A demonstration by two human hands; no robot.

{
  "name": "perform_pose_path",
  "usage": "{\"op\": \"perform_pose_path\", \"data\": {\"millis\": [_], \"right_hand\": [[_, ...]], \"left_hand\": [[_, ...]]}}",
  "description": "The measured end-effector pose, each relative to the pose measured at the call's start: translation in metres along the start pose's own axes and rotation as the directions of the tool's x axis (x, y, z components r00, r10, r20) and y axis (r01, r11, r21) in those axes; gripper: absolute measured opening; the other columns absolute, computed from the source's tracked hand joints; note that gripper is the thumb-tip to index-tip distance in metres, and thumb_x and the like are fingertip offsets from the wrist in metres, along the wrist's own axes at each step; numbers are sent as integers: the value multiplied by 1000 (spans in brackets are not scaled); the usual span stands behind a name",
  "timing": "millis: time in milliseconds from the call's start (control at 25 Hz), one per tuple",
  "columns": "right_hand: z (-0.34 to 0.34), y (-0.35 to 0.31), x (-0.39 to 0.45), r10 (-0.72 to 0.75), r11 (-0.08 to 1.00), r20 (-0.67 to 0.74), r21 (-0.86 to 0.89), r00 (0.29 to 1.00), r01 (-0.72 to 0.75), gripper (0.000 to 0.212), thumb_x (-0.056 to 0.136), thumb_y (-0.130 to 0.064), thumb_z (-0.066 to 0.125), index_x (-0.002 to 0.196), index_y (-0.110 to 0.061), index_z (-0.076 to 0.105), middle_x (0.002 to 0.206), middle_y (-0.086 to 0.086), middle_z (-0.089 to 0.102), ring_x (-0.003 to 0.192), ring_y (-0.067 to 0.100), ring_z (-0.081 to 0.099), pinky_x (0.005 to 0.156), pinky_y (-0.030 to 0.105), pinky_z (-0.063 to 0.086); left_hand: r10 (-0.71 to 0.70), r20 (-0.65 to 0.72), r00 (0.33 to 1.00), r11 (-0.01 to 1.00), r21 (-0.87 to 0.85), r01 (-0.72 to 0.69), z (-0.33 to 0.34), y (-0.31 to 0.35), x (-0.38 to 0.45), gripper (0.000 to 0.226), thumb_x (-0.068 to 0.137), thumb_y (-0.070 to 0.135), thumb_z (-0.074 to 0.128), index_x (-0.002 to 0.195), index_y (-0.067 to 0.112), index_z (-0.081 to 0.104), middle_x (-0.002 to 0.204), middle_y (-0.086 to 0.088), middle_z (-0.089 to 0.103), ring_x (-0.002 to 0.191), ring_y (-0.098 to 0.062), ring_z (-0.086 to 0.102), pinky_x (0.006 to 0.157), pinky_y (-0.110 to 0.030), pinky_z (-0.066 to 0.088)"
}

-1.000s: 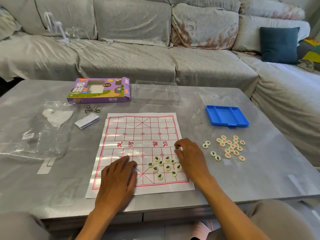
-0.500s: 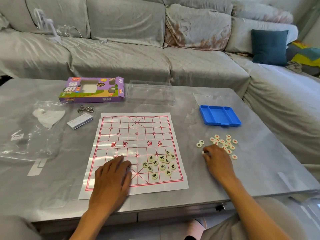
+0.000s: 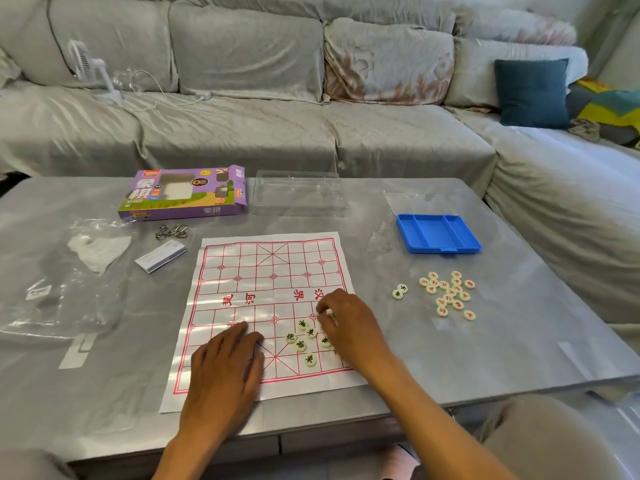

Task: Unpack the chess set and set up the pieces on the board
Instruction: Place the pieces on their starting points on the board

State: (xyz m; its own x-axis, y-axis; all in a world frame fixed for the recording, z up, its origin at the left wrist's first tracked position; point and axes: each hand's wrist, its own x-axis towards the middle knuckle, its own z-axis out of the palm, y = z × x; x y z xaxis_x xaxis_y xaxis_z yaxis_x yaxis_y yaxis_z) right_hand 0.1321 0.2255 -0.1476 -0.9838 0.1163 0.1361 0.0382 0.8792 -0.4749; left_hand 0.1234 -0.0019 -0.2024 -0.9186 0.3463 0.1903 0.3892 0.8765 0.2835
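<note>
We are looking at a job that is well under way but far from finished. The unpacking is looking done: the purple box (image 3: 183, 192) is lying open at the upper left of the desk (image 3: 519, 341), the clear lid (image 3: 299, 197) is sitting beside it, and the blue tray (image 3: 437, 233) is standing empty at the upper right. The paper board (image 3: 263, 271) is lying spread flat in the middle of the frame.

The setting-up is the part we are judging as barely begun. The black-lettered pieces (image 3: 304, 341) are bunching in a loose cluster on the lower right of the board, not lined up on any row we can make out. The red-lettered pieces (image 3: 448, 294) are waiting in a heap on the bare desk, right of centre and well apart from the board, with two black-lettered strays (image 3: 400, 291) lying just left of that heap.

Now the hands. The left hand (image 3: 221, 368) is lying flat with fingers straight and spread, pressing the lower left part of the board down and grasping nothing. The right hand (image 3: 349, 327) is reaching in from the lower right, fingers curled at the top edge of the black cluster, and it is appearing to pinch one pale piece (image 3: 325, 311) at its fingertips, though the piece is mostly hidden.
</note>
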Motion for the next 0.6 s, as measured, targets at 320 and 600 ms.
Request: {"op": "perform_pose_path", "data": {"millis": [320, 600], "right_hand": [[4, -8, 36, -49, 994, 193, -81, 980, 66, 19, 94, -27, 56, 103, -19, 71, 107, -1, 69, 92, 16, 62, 85, 28, 49], [-44, 83, 23, 268, 905, -128, -305, 955, -295, 33, 96, -23, 51, 128, -27, 57, 144, -4, 45, 129, 20, 43, 108, 36, 35]], "left_hand": [[4, -5, 1000, 1000, 1, -4, 0, -1, 0, 42, 93, 47, 30, 114, 31, 62, 129, 0, 60, 118, -26, 57, 98, -47, 41], [16, -39, 999, 1000, 1, -16, 1, -1, 0, 38, 93, 46, 32, 111, 31, 61, 126, 0, 62, 114, -26, 59, 96, -47, 43]]}}
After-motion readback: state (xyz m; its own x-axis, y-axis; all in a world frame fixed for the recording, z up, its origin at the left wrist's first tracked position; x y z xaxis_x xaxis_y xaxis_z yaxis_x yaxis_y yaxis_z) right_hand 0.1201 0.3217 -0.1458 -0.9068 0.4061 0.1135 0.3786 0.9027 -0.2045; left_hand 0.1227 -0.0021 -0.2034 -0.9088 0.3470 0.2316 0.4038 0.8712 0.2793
